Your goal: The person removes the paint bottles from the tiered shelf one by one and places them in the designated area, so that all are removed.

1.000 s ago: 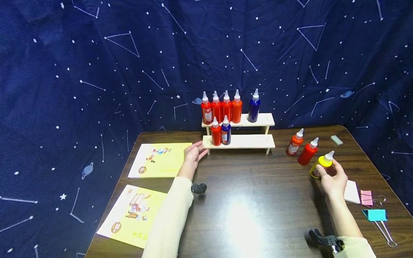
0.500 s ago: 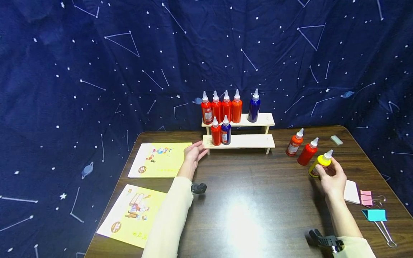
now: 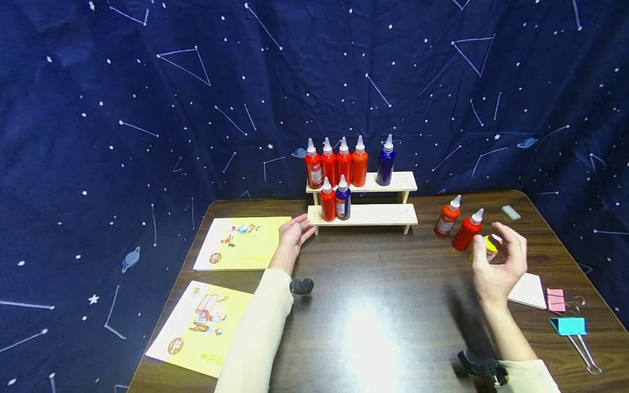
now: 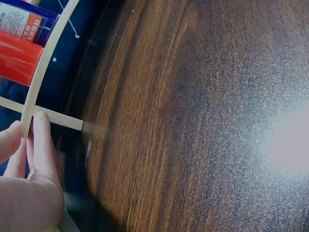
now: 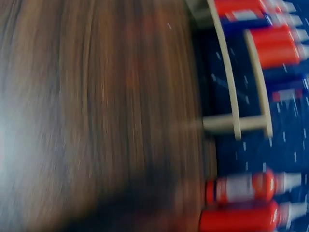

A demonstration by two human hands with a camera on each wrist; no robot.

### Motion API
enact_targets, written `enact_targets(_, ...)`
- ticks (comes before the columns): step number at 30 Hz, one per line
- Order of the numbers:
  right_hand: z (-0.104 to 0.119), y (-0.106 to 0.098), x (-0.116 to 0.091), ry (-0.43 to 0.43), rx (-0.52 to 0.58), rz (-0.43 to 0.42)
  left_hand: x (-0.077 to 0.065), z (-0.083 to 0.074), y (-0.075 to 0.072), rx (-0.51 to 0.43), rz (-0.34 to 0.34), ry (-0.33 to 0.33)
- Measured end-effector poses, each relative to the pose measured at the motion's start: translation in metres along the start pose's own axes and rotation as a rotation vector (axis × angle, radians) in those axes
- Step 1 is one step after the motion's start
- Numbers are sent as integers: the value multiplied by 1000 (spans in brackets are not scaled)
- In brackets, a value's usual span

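Observation:
My left hand (image 3: 293,238) pinches the left end of the lower board of a two-tier wooden display rack (image 3: 380,214), thumb and fingers on either side of it in the left wrist view. A red squeeze bottle (image 3: 327,206) and a blue squeeze bottle (image 3: 343,206) stand on that board. Several red bottles and another blue bottle (image 3: 386,166) fill the upper tier. At the right, my right hand (image 3: 501,270) holds nothing, its fingers bent and spread from the thumb. Behind it, partly hidden, is a yellow squeeze bottle (image 3: 490,250), beside two red bottles (image 3: 467,233) (image 5: 241,217).
Two yellow booklets (image 3: 250,245) lie on the left of the table (image 3: 373,284). An eraser (image 3: 511,212), a white pad (image 3: 528,291), a pink binder clip (image 3: 556,300) and a teal binder clip (image 3: 571,326) lie along the right side. A starry blue cloth (image 3: 314,82) hangs behind.
My right hand has let go of the yellow bottle and drawn back slightly toward me, leaving it on the table. The left hand stays at the rack.

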State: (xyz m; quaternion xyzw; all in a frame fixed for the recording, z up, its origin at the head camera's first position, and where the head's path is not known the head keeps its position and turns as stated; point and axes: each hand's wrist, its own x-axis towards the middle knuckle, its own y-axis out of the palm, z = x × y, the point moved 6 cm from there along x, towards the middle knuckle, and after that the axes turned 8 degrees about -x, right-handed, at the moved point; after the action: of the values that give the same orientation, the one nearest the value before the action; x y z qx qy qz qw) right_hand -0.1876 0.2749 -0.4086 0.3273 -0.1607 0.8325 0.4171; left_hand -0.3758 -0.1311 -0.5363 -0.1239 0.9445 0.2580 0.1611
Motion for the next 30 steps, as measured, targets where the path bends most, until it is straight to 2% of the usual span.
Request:
enact_targets(3, 9, 36, -9, -68, 67, 195, 0, 0, -2, -12, -2, 17)
enact_targets(5, 2, 65, -19, -74, 37, 348, 1, 0, -2, -13, -6, 22)
enact_targets(10, -17, 140, -44, -27, -23, 689, 2, 1, -2, -18, -10, -8)
enact_targets(14, -16, 191, -55, 71, 68, 877, 1, 1, -1, -28, 0, -39)
enact_targets(17, -10, 222, -59, 124, 123, 959, 1, 0, 0, -25, 15, -50)
enact_targets(21, 8, 248, -57, 131, 122, 996, 0, 0, 0, -24, 11, -42)
enact_targets(26, 17, 266, -57, 138, 49, 1005, -3, 0, 2, -18, 2, -19)
enact_targets(30, 13, 274, -59, 121, -40, 994, -2, 0, 1, -18, -8, -16)
